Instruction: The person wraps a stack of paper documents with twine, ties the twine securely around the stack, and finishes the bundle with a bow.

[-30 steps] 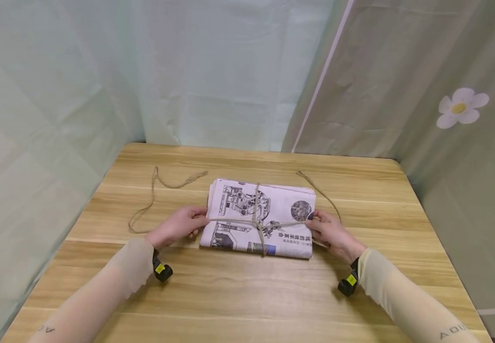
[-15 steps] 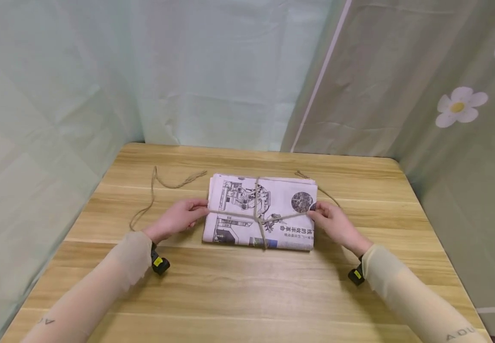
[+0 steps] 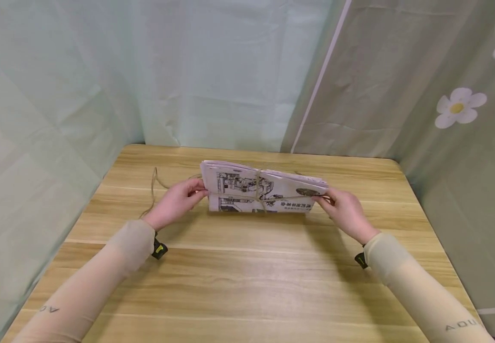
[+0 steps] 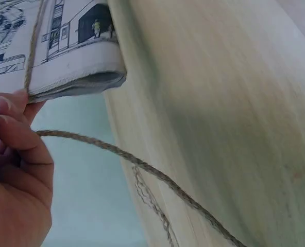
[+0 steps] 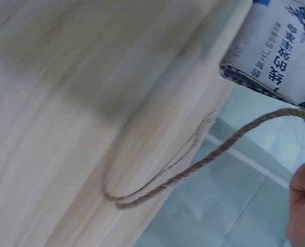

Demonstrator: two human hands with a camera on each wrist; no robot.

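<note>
Newspaper bundle (image 3: 261, 193) lifted off table (image 3: 247, 281), pinched at the left end by left hand (image 3: 174, 202), at the right by right hand (image 3: 347, 214). Keep level; mind trailing twine (image 4: 142, 167).

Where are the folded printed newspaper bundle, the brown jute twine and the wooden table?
folded printed newspaper bundle (image 3: 239, 190), head view, front page.
brown jute twine (image 4: 142, 163), left wrist view, loose strand.
wooden table (image 3: 247, 276), head view, bare top.

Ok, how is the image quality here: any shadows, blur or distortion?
Head view: even soft light, sharp; the folded printed newspaper bundle throws a faint shadow on the light wooden table.
Left wrist view: the left hand sits close and soft.
Right wrist view: the brown twine is sharp, the table looks curved.
</note>
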